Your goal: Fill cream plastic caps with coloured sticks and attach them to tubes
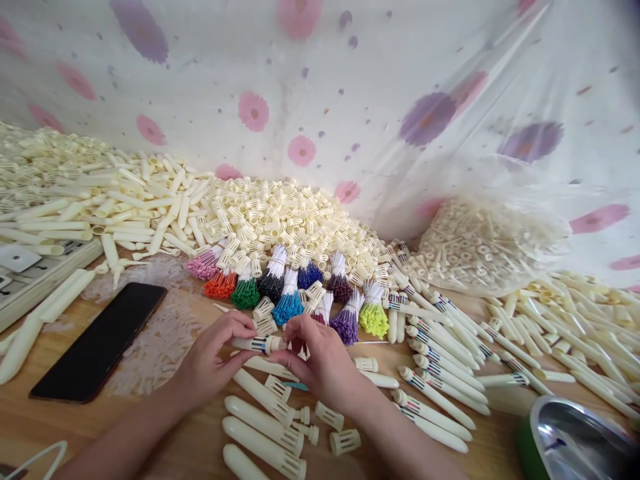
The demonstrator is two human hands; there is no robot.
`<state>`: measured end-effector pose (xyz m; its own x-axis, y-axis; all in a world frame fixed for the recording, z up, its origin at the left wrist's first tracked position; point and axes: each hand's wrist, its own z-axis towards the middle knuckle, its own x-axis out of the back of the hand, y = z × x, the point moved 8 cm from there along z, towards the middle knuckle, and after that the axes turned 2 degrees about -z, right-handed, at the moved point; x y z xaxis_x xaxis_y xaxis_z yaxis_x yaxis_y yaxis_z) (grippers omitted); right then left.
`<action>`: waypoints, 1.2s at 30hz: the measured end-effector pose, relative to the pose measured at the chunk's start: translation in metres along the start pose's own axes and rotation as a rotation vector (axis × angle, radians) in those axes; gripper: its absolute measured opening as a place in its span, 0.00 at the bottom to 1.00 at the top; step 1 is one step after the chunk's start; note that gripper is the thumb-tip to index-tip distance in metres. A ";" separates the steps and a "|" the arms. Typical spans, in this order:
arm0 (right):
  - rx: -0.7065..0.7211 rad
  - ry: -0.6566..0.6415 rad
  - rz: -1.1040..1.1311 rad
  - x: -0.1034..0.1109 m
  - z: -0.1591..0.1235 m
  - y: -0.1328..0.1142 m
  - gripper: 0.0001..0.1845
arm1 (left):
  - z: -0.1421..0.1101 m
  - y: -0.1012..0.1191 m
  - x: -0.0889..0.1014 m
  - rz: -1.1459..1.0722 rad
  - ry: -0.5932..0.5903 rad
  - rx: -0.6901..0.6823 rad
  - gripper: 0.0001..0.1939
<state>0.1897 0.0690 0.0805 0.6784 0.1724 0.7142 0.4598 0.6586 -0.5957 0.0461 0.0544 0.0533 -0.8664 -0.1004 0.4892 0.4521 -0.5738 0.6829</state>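
Many pens (440,390) with coloured sliders showing lie toward the right edge of the tabletop (175,443) and look assembled; much seems left, since plain barrels (263,443) lie toward the front edge, loose slotted collars (285,217) are heaped at the back, and bundled refills (288,303) lie before them. The held pen (259,344) is above the tabletop's middle, tilted little, cream, with dark, blue and red strips in its slots and a pale end piece. The left hand (213,357) pinches its barrel; the right hand (323,357) grips the end.
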 end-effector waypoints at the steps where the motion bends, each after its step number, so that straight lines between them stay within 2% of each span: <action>1: -0.009 0.019 -0.008 -0.002 0.000 0.002 0.16 | -0.001 0.000 -0.001 0.011 -0.004 -0.002 0.06; 5: 0.003 0.108 -0.149 -0.006 0.000 0.007 0.23 | -0.005 -0.002 -0.010 0.077 -0.074 0.018 0.07; 7: -0.055 0.143 -0.160 -0.008 0.000 0.014 0.24 | -0.008 -0.002 -0.014 0.120 -0.100 0.027 0.07; 9: -0.178 0.151 -0.103 -0.013 -0.001 0.025 0.22 | -0.008 0.002 -0.016 0.183 -0.089 0.002 0.06; 13: -0.424 0.110 0.101 -0.031 -0.006 0.046 0.23 | -0.007 0.022 -0.019 0.383 -0.044 -0.140 0.05; 16: -0.502 0.082 0.196 -0.041 -0.009 0.053 0.24 | -0.005 0.033 -0.024 0.493 -0.031 -0.213 0.08; 18: -0.509 0.082 0.212 -0.040 -0.009 0.054 0.24 | -0.001 0.035 -0.025 0.485 -0.032 -0.211 0.08; 20: -0.509 0.099 0.221 -0.033 -0.008 0.057 0.24 | 0.003 0.030 -0.025 0.398 -0.053 -0.134 0.08; 24: -0.477 0.217 0.190 -0.003 -0.005 0.064 0.23 | 0.003 0.000 -0.022 0.182 -0.150 0.201 0.18; 26: -0.469 0.256 0.179 0.006 -0.005 0.067 0.23 | -0.002 -0.014 -0.020 0.133 -0.191 0.347 0.14; 28: -0.475 0.261 0.176 0.009 -0.005 0.071 0.23 | -0.006 -0.020 -0.018 0.094 -0.208 0.404 0.17; 31: -0.504 0.250 0.180 0.008 -0.005 0.075 0.22 | -0.006 -0.014 -0.020 0.131 -0.217 0.324 0.13; 36: -0.535 0.182 0.215 0.004 -0.004 0.078 0.23 | -0.002 0.014 -0.026 0.396 -0.141 -0.024 0.07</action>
<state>0.2307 0.1184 0.0356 0.8535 0.1013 0.5112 0.4940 0.1553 -0.8555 0.0749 0.0471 0.0488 -0.5880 -0.2056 0.7823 0.7382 -0.5318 0.4150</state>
